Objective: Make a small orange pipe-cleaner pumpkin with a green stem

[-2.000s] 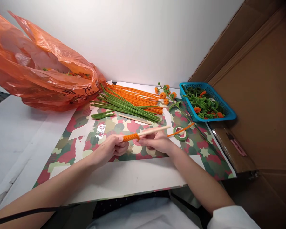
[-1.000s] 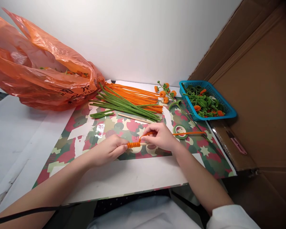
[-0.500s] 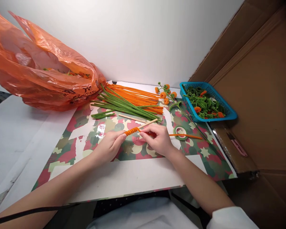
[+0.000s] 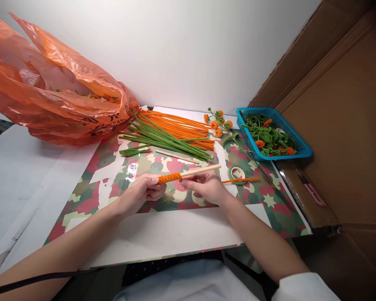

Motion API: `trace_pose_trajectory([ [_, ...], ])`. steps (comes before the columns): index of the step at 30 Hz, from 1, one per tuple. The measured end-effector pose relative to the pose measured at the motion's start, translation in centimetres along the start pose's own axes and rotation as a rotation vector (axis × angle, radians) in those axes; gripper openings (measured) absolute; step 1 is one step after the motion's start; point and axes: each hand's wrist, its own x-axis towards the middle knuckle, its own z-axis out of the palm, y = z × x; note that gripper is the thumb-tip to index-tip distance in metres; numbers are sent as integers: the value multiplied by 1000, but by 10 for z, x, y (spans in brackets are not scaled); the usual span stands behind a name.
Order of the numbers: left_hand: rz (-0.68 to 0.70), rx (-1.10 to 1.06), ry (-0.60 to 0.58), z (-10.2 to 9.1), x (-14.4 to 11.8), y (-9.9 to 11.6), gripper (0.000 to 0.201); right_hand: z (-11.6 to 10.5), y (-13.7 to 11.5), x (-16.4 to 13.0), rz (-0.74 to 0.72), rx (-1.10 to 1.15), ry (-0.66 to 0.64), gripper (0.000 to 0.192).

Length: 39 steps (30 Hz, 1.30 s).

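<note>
The left hand (image 4: 144, 191) was closed on the near end of an orange fuzzy strand (image 4: 169, 178) — coiled around a wooden stick (image 4: 203, 170) in mid-air over the patterned mat (image 4: 188, 196). The right hand (image 4: 208, 186) seemed to pinch the strand's uncoiled part, its fingers hiding the exact hold. Beyond lay a second stick (image 4: 177, 156), then green stems (image 4: 166, 139); a blue basket (image 4: 249, 142) stood far right.

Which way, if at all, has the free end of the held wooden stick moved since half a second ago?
Yes: the wooden stick now ends farther right and slightly lower in view, closer to the green tape roll.
</note>
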Motion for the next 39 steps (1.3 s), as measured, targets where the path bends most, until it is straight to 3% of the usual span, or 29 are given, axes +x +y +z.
trace_pose_trajectory([
  [3,-34,-7,-100,-4,-2,0,35,-4,-6,2,61,12,-211,33],
  [5,-60,-1,-154,-6,-2,1,35,-7,-9,3,88,15,-285,35],
  [9,-106,20,-246,-9,-2,4,33,-15,-10,5,134,-74,-296,34],
  [14,-151,76,-316,-11,0,6,30,-25,-10,5,42,-168,-272,20],
  [18,-165,149,-327,-11,0,8,29,-29,-9,6,25,-187,-265,21],
  [21,-131,289,-304,-12,-2,10,29,-28,-8,5,-3,-249,-232,18],
  [26,-37,567,-249,-14,-4,13,32,-23,-10,3,-192,-473,-109,7],
  [30,-37,734,-194,-11,-3,14,35,-19,-12,1,-309,-591,-3,6],
  [35,50,808,27,-1,0,10,36,-18,-9,0,-562,-755,169,10],
  [39,81,813,153,5,0,6,35,-14,-4,-1,-714,-885,217,14],
])
